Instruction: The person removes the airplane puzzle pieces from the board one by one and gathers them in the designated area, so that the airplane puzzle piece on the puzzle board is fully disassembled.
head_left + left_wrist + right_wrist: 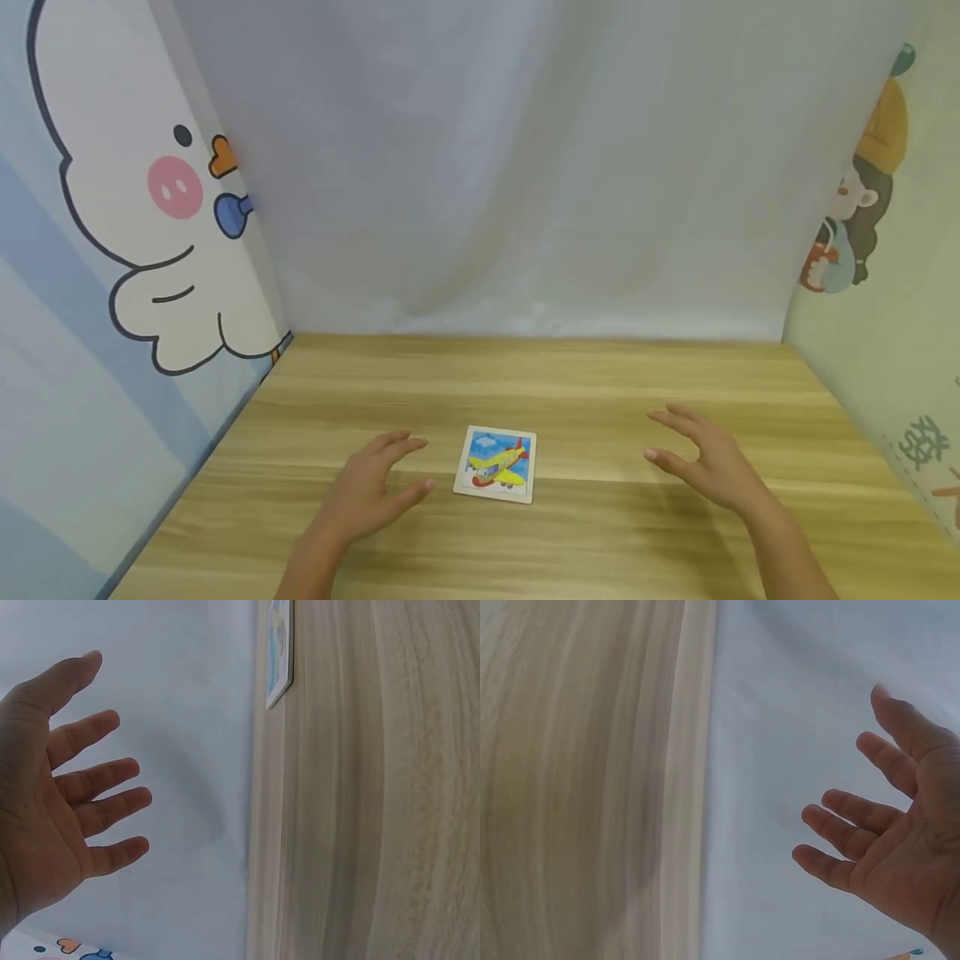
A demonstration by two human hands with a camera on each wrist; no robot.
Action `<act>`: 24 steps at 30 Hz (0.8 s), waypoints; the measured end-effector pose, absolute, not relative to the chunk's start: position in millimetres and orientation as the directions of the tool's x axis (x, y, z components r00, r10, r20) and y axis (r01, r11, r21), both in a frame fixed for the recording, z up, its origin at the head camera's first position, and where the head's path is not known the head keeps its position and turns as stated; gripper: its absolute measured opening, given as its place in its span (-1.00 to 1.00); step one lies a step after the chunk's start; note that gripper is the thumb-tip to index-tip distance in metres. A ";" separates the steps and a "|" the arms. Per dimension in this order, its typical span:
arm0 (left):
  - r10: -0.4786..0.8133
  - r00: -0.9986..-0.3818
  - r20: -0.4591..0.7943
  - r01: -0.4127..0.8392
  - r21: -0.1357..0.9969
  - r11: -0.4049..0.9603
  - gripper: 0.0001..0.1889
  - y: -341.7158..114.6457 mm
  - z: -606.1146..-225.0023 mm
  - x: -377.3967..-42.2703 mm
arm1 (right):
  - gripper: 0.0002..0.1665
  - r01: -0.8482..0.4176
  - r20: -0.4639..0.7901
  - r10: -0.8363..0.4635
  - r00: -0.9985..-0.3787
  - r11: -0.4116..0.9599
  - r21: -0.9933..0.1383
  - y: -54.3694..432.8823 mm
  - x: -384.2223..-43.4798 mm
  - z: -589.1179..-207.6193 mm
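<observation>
Both hands are spread wide, with the thumbs held away from the fingers. The left hand [365, 492] is just beside the square airplane picture board [495, 464], at its left, and a gap remains between them. The right hand [708, 462] is farther off, on the other side, above the wooden table [577, 400]. The board lies flat on this table, between the two hands; it shows a yellow and red airplane on blue sky, inside a white border. On the pale right wall sheet [847, 358] I notice a green mark [922, 442], maybe a written character, but I cannot read it. The white cartoon animal [112, 150] at left is cut off at the top. Both forearms are cut by the lower edge, and the left wrist view catches only one corner of the board.
</observation>
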State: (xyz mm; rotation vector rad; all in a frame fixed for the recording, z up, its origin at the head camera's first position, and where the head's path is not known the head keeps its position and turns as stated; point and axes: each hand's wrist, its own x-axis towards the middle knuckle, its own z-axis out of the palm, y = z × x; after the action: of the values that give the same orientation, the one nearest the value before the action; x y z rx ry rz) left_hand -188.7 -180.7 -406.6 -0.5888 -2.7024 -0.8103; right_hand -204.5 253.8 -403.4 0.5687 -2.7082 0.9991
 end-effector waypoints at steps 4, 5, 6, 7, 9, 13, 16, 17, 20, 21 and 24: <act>0.334 -0.861 0.385 0.490 0.446 0.749 -0.52 -176.0 -405.4 -190.7 | -0.34 -0.410 0.301 -0.280 -0.911 0.682 -0.606 245.0 -207.2 -403.3; 0.337 -0.856 0.392 0.496 0.439 0.749 -0.52 -174.6 -405.7 -191.5 | -0.34 -0.404 0.297 -0.276 -0.914 0.680 -0.612 243.0 -208.0 -403.1; 0.340 -0.854 0.395 0.499 0.435 0.750 -0.52 -173.2 -405.8 -192.2 | -0.34 -0.400 0.296 -0.272 -0.916 0.676 -0.619 240.9 -208.9 -402.6; 0.343 -0.854 0.392 0.500 0.434 0.750 -0.51 -171.5 -405.8 -192.6 | -0.33 -0.398 0.294 -0.270 -0.917 0.672 -0.625 239.0 -210.0 -402.1; 0.345 -0.856 0.384 0.497 0.431 0.753 -0.51 -167.9 -407.6 -193.2 | -0.33 -0.402 0.293 -0.276 -0.915 0.660 -0.635 234.9 -213.3 -402.9; 0.352 -0.860 0.369 0.493 0.427 0.758 -0.51 -163.1 -413.1 -192.2 | -0.31 -0.415 0.282 -0.306 -0.909 0.630 -0.656 225.7 -219.6 -407.1; 0.353 -0.858 0.374 0.495 0.415 0.764 -0.50 -160.8 -416.6 -193.2 | -0.30 -0.431 0.278 -0.333 -0.901 0.624 -0.652 218.3 -223.3 -408.9; 0.355 -0.856 0.375 0.497 0.412 0.764 -0.50 -159.9 -417.1 -193.8 | -0.30 -0.437 0.280 -0.339 -0.898 0.625 -0.647 216.1 -224.6 -409.4; 0.364 -0.858 0.362 0.498 0.416 0.761 -0.49 -155.8 -419.1 -196.1 | -0.33 -0.455 0.286 -0.356 -0.889 0.632 -0.627 210.8 -228.8 -411.5; 0.369 -0.861 0.350 0.497 0.421 0.759 -0.48 -154.3 -420.1 -196.7 | -0.33 -0.457 0.283 -0.361 -0.889 0.635 -0.623 209.1 -230.1 -412.7; 0.391 -0.867 0.309 0.494 0.429 0.756 -0.47 -148.8 -423.2 -198.5 | -0.34 -0.453 0.264 -0.373 -0.890 0.640 -0.621 204.0 -234.2 -416.6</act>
State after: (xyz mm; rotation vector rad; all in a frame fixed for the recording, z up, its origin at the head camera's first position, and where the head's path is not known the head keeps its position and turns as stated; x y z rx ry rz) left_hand -198.5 -148.8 -423.2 -0.7023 -2.7532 -0.7555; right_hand -234.2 204.0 -416.6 0.6926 -2.7423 1.0863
